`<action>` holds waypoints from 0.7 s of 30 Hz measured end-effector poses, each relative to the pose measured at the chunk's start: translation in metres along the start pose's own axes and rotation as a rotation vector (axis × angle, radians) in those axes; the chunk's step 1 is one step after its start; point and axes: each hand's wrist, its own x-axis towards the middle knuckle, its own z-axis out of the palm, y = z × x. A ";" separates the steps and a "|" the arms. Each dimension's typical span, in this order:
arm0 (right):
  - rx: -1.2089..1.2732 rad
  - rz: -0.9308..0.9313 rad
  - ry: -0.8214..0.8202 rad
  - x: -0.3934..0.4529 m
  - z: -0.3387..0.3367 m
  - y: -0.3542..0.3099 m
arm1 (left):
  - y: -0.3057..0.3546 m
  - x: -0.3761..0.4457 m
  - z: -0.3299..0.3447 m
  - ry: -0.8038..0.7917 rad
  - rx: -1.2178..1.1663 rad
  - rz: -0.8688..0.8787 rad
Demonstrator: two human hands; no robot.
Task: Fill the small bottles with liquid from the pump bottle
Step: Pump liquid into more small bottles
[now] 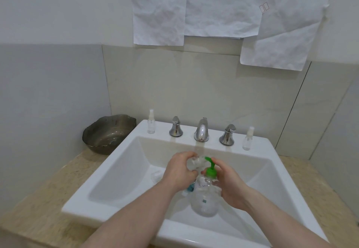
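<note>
We see a beige stone counter carrying a white sink. A dark bowl sits at its back left corner. Two small spray bottles stand on the sink's back ledge.

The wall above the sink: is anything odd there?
Yes. Crumpled white paper sheets hang above the sink, overlapping unevenly, about where a mirror usually sits. Also, the dark bowl on the counter has a ragged, irregular rim.

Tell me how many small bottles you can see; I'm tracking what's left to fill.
3: one spray bottle at the sink's back left corner, one at the back right corner, and one held in the left hand under the green pump's nozzle.
</note>
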 end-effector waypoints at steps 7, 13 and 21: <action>0.037 -0.009 0.062 0.006 0.000 0.000 | -0.004 0.001 0.001 -0.012 0.039 0.012; 0.017 -0.010 0.057 -0.003 0.004 -0.001 | -0.002 0.001 0.001 -0.003 0.011 -0.001; 0.033 0.053 0.043 -0.008 0.010 -0.007 | -0.004 0.001 0.001 -0.013 0.005 -0.002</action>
